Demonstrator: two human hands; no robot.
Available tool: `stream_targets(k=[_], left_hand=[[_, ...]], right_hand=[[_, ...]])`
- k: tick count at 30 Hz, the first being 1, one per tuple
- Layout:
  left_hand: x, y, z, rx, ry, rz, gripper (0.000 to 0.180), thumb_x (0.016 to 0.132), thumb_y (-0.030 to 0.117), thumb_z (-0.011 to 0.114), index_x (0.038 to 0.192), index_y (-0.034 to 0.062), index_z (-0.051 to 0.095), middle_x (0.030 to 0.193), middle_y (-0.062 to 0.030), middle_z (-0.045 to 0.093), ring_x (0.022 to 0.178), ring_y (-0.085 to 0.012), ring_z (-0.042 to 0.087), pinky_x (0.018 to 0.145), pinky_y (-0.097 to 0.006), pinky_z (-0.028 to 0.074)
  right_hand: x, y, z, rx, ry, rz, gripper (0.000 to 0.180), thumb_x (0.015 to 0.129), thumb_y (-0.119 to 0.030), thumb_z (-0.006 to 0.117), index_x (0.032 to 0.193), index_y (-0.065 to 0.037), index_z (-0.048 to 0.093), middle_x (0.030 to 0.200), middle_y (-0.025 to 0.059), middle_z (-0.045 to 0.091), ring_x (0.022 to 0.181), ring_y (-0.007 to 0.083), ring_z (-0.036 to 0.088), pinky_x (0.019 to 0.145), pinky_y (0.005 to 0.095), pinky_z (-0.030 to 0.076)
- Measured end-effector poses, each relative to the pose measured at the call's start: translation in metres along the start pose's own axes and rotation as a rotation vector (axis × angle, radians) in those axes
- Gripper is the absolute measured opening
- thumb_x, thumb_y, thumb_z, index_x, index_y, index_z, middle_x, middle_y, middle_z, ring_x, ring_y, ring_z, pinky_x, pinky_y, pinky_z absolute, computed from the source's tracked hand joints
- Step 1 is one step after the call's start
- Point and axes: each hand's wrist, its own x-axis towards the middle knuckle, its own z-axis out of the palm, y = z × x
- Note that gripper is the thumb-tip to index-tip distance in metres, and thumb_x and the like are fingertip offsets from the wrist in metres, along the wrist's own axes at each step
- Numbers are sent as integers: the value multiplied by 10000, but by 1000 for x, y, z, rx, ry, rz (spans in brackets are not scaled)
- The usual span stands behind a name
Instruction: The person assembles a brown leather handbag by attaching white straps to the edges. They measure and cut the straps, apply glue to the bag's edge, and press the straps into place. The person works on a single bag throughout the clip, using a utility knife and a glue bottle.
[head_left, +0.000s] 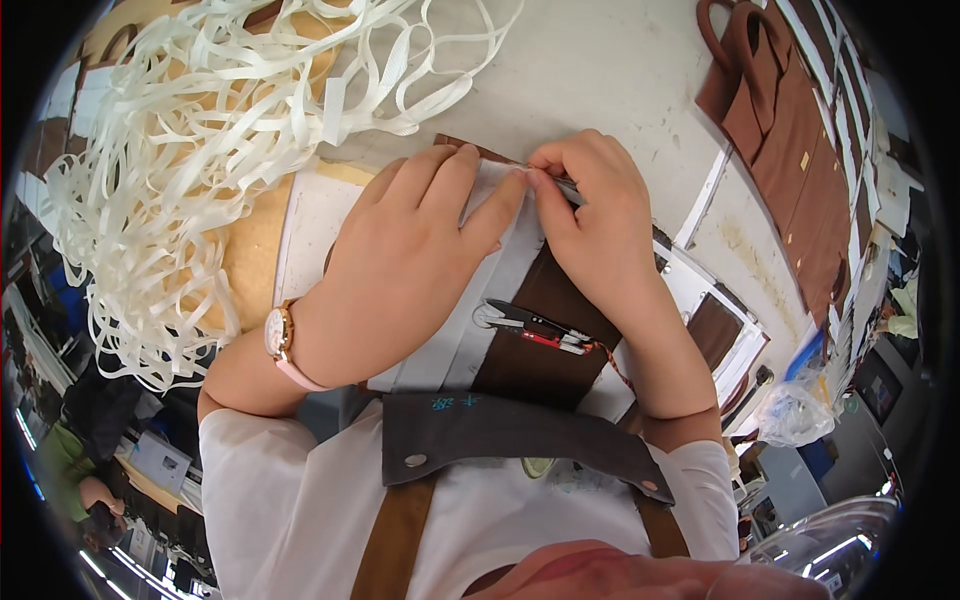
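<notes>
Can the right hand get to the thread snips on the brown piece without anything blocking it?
Probably yes. The thread snips lie uncovered on the brown piece, just beside the right hand's wrist. That hand is busy pinching the white strip with the left hand.

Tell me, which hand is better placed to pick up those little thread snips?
Probably the right hand: the thread snips lie just below its wrist, while the left hand is pressing flat on the brown piece.
</notes>
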Motion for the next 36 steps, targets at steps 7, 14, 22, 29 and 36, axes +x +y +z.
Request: stream_targets(k=[7, 14, 22, 29, 36], left_hand=[[2, 3, 4, 87, -76, -3, 542, 797, 192, 729, 1309, 84, 589, 1202, -136, 564, 1115, -298, 544, 903, -390, 471], [1, 4, 7, 75, -36, -38, 508, 798, 200, 727, 1281, 87, 620, 1192, -119, 583, 1138, -278, 551, 911, -388, 471], [1, 1, 5, 80, -45, -39, 495, 786, 192, 731, 1254, 68, 628, 1171, -106, 594, 1125, -273, 561, 893, -368, 479], [7, 3, 4, 89, -34, -37, 479, 783, 173, 729, 1233, 46, 627, 1122, -94, 591, 1061, -261, 571, 867, -364, 488], [6, 7, 6, 102, 10, -58, 446, 792, 166, 735, 1207, 28, 643, 1141, -74, 587, 1031, -260, 568, 852, -370, 479]], right_hand=[[1, 4, 7, -50, 53, -64, 78, 811, 2, 642, 827, -53, 590, 769, 78, 549, 729, 278, 529, 683, 391, 398], [-2, 12, -2, -95, 10, -280, 169, 734, 39, 642, 890, -23, 624, 874, 90, 593, 799, 289, 562, 683, 385, 490], [-4, 12, -8, -318, -41, -541, 226, 660, -66, 641, 878, -11, 639, 939, 64, 593, 853, 233, 563, 732, 334, 506], [-6, 6, -8, -396, -75, -530, 241, 668, -89, 640, 898, -19, 649, 935, 72, 579, 876, 225, 555, 735, 322, 497], [-6, -2, -37, -13, -120, 328, 194, 865, -101, 656, 1040, -30, 611, 820, 111, 633, 756, 289, 611, 711, 377, 504]])
